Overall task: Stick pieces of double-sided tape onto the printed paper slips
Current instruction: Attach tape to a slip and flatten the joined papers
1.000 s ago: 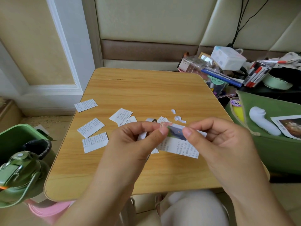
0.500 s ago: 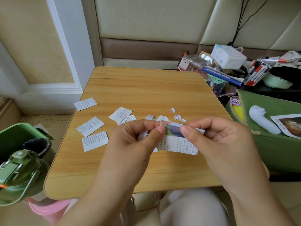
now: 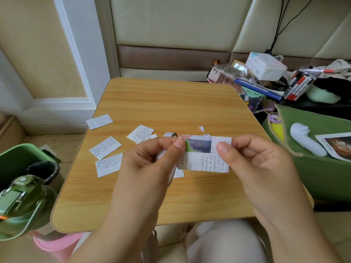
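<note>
Both hands hold one printed paper slip [image 3: 206, 159] with a small picture on it above the wooden table [image 3: 171, 103]. My left hand [image 3: 150, 166] pinches its left edge with thumb and forefinger; a white tape roll [image 3: 167, 154] hangs round its fingers, mostly hidden. My right hand [image 3: 254, 160] pinches the slip's right edge. Whether tape sits on the slip is hard to tell. Several more printed slips [image 3: 105, 147] lie flat on the table's left half, and small white paper scraps [image 3: 201, 128] lie beyond my hands.
A green bin [image 3: 17, 160] and a green bottle [image 3: 22, 204] stand at the left below table level. Right of the table are a green bag [image 3: 322, 168] bearing a white device [image 3: 305, 139], and a cluttered pile with pens [image 3: 298, 85] and a white box [image 3: 266, 66].
Both hands have raised the slip slightly and spread apart along it, so more of the picture and text shows between the thumbs.
</note>
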